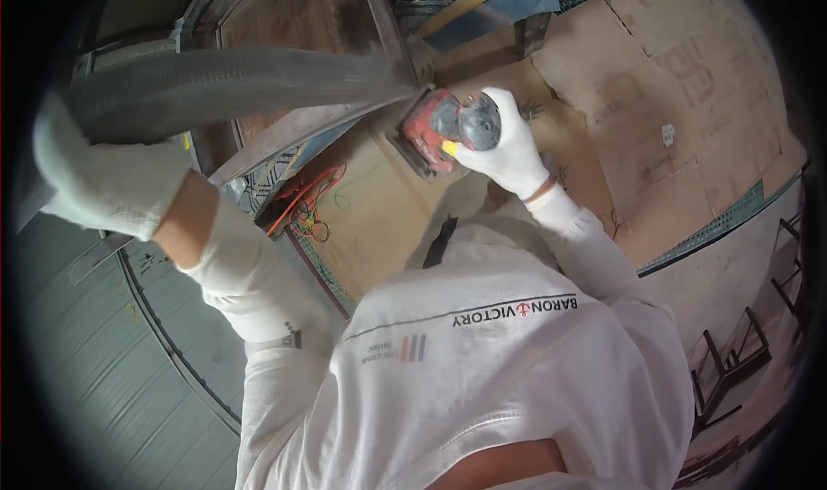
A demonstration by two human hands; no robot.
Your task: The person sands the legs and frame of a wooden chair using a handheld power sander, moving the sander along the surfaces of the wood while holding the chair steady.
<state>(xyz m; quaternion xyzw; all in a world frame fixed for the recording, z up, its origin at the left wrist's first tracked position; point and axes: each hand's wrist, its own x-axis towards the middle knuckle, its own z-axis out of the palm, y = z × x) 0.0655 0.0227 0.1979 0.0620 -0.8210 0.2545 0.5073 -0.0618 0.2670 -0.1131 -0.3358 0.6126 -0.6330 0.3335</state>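
Observation:
In my white-gloved right hand [515, 149] is a red and dark-grey power sander [431, 128], the fingers wrapped round its rounded grey top. The sander has a small yellow part near my thumb, and its flat pad faces left. A long, dark-grey board [233, 81] runs from the far left toward the sander's upper edge. Whether the pad touches it, I cannot tell. My left hand [116, 175], also gloved in white and somewhat blurred, is closed round the board's left end. Its fingertips are mostly hidden.
Behind the board stands a brown wooden panel in a frame [280, 20]. Flattened cardboard [646, 119] covers the floor on the right. Orange cord [314, 197] lies coiled below the board. Dark metal frames [730, 365] stand at the lower right, and grey ribbed flooring [112, 343] spreads at the lower left.

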